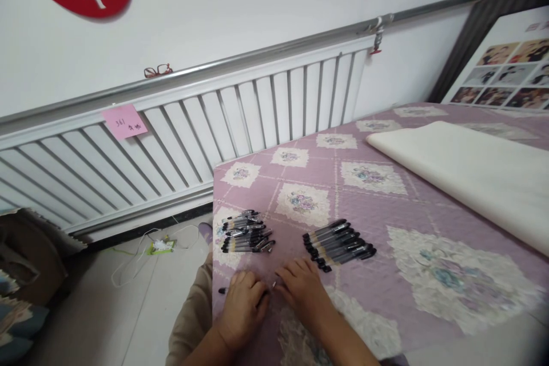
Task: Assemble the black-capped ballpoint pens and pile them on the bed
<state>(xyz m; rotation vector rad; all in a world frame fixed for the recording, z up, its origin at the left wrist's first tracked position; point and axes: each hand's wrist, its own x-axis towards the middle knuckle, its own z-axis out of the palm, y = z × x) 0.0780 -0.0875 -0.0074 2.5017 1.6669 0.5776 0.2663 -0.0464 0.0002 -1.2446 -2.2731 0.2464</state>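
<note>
Both my hands rest on a purple floral bedspread (377, 206) near its front corner. My left hand (243, 306) is curled round a black pen (223, 290) whose tip sticks out to the left. My right hand (303, 289) is closed too, its fingers meeting the left hand's at the pen's silver end (274, 284). Just beyond the left hand lies a loose pile of black pens (246, 232). Beyond the right hand a neater row of black pens (338, 243) lies side by side.
A cream folded sheet (467, 174) lies across the bed at the right. A white radiator (180, 131) with a pink note (124, 121) runs along the wall behind. White cable and a green item (160, 246) lie on the floor at the left.
</note>
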